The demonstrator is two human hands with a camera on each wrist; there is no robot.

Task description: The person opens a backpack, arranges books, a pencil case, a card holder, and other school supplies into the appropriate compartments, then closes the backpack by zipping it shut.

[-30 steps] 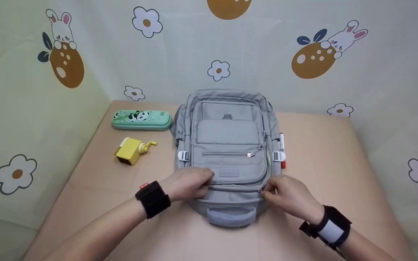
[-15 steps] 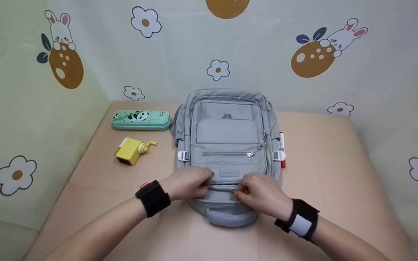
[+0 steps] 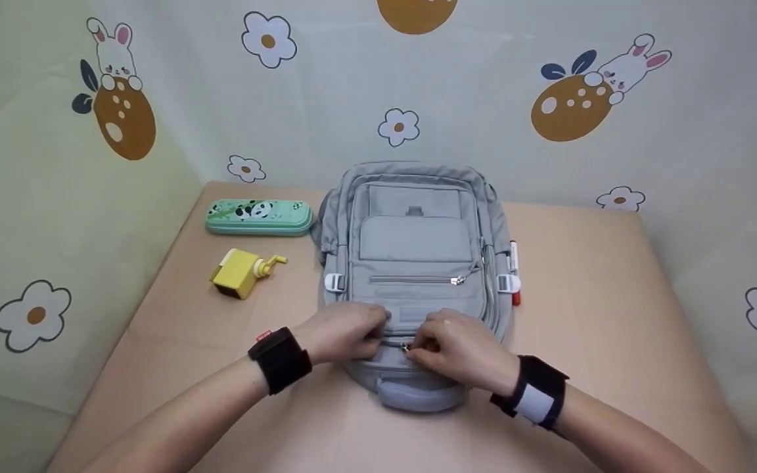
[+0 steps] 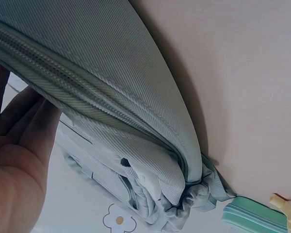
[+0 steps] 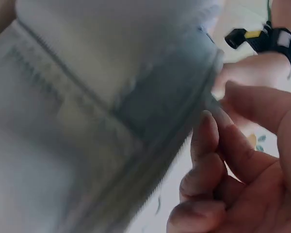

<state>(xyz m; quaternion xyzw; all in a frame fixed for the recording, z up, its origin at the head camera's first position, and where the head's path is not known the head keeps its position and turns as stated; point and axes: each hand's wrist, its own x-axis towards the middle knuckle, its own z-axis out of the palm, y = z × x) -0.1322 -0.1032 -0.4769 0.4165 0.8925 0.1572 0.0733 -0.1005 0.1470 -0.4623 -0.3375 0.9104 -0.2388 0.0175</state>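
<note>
At the near end of the bag [image 3: 411, 240], its handle [image 3: 421, 397] lies toward me on the table [image 3: 602, 295], with room for the wrists in front. Just beyond it I have the right hand [image 3: 464, 345] with finger and thumb narrowed on a zip pull [image 3: 406, 347], and to its left the left hand [image 3: 349, 332], fingers curled, gripping the bag's fabric by the zip. I judge the 2 hands to be partway through zip work: the pull stands mid-run across the bag's near end, and the stretch toward the left hand seems left to cover. Whether it opens or closes, I cannot tell.

Farther up, the bag lies on its back, front pocket upward. Left of the bag sits a sharpener [image 3: 237, 272], apart from it; right of the bag a marker [image 3: 513, 263] lies close along its side. Beyond the sharpener is a case [image 3: 259, 217], its end near the bag's strap. So 3 items lie outside, unheld. My widest room is right of the bag, past the marker; behind the bag, the wall cloth [image 3: 332, 85] limits reach.
</note>
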